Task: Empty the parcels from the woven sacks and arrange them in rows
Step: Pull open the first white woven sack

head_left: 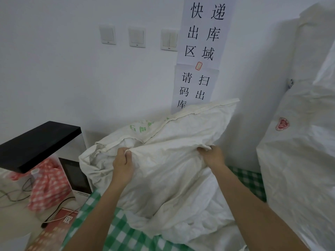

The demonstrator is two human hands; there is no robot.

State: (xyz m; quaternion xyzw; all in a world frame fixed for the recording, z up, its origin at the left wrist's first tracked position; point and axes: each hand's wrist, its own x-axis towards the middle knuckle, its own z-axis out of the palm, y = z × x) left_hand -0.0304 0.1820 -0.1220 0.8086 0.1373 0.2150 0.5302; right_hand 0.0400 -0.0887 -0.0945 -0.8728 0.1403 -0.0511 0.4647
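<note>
Both hands gripped the white sack (172, 160) at centre frame, the left hand (123, 165) at nine o'clock of it and the right hand (212, 157) at three, fingers curled into bunched cloth, probably to lift and tip it. It looked crumpled and limp, lying on the green checked cloth (116, 230).

Both hands, left (123, 163) and right (212, 156), reach forward, fingers clenched.
</note>
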